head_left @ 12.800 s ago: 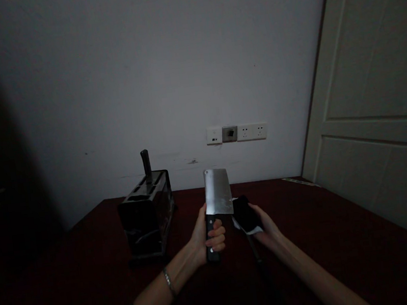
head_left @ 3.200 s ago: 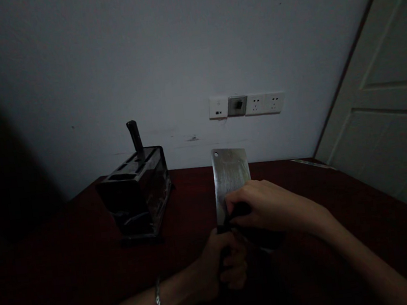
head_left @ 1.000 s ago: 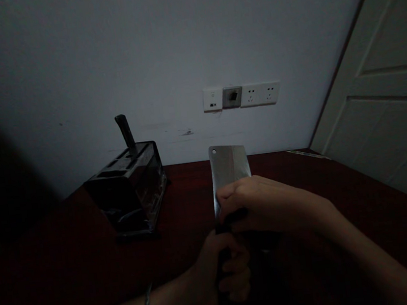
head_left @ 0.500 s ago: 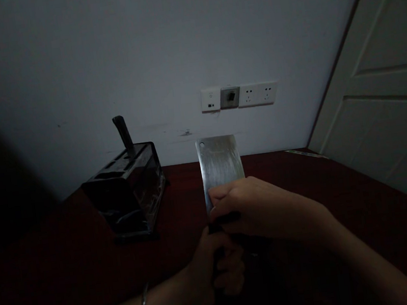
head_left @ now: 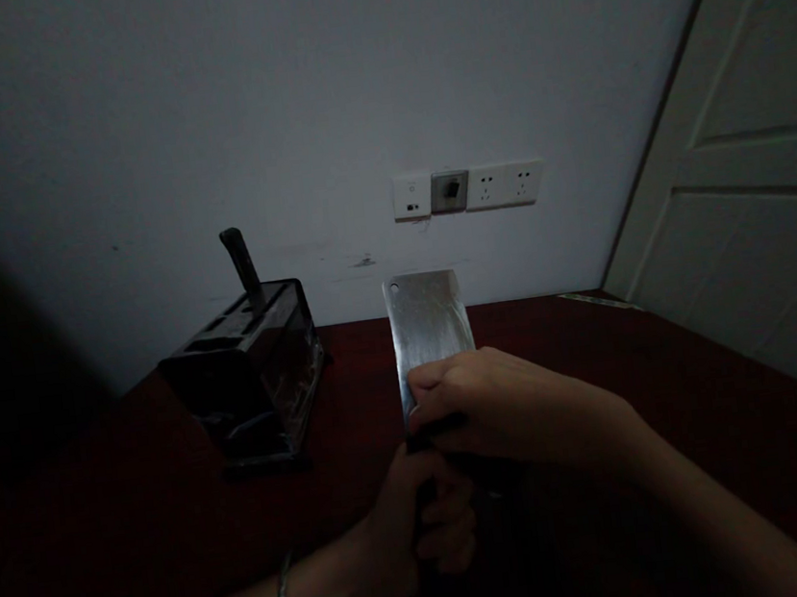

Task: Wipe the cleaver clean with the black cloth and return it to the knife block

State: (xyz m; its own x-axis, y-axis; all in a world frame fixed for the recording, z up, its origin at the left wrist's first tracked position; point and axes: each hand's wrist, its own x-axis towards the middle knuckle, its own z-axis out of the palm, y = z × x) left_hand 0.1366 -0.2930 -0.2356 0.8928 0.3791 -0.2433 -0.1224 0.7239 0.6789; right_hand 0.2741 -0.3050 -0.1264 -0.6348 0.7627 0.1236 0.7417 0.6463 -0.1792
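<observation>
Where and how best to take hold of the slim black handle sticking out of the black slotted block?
Probably around the middle of the slim black handle, coming from above and the near side. It projects up from the box-shaped black slotted block, leaning slightly left in view, with no other handle beside it. The pale wall behind likely leaves less room there.

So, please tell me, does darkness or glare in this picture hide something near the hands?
Head view: dim light, the far left nearly black. Head view: the cleaver blade has only a soft sheen, but its lower end sinks into shadow inside the left hand. Head view: whatever lies under the right hand is too dark to identify.
</observation>
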